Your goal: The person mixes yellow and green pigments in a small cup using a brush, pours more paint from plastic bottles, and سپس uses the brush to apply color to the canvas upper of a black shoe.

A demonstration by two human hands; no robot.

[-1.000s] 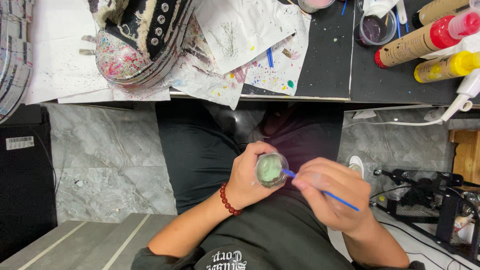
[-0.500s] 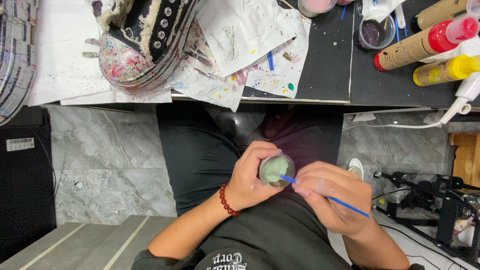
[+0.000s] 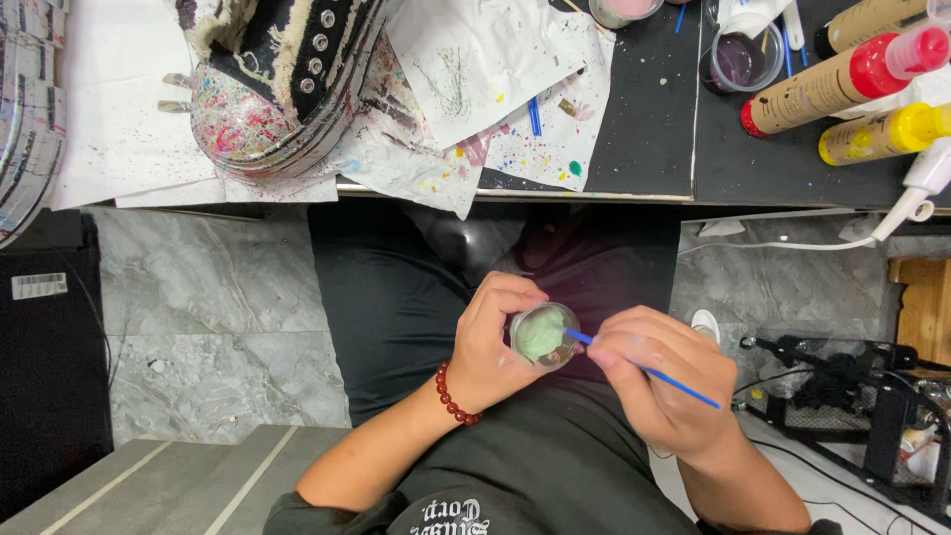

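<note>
The hands meet over the lap, below the surface's (image 3: 634, 149) edge: the left hand (image 3: 495, 342) is curled around a small clear cup (image 3: 544, 335) of pale green paint, fingers wrapped on its side, mouth tipped toward the camera; the right hand (image 3: 662, 381) pinches a thin blue brush (image 3: 649, 372) between thumb and fingertips, the other fingers folded in. The cup sits at about nine o'clock from the right hand, just beside it, and the brush's long axis runs from four o'clock at its tail to ten o'clock at its tip, which touches the cup's rim on the right side. The right hand alone works the brush; the left only steadies the cup. On the surface above, from largest down: a paint-spattered shoe (image 3: 277, 89) at eleven o'clock on white paper (image 3: 466, 69), a brown bottle with a red cap (image 3: 832, 84) and a yellow-capped bottle (image 3: 882, 134) at two o'clock, and a clear cup of dark liquid (image 3: 738, 59) at one o'clock. Compared with a second ago, the hands and cup sit in much the same place; the view has shifted slightly.
</note>
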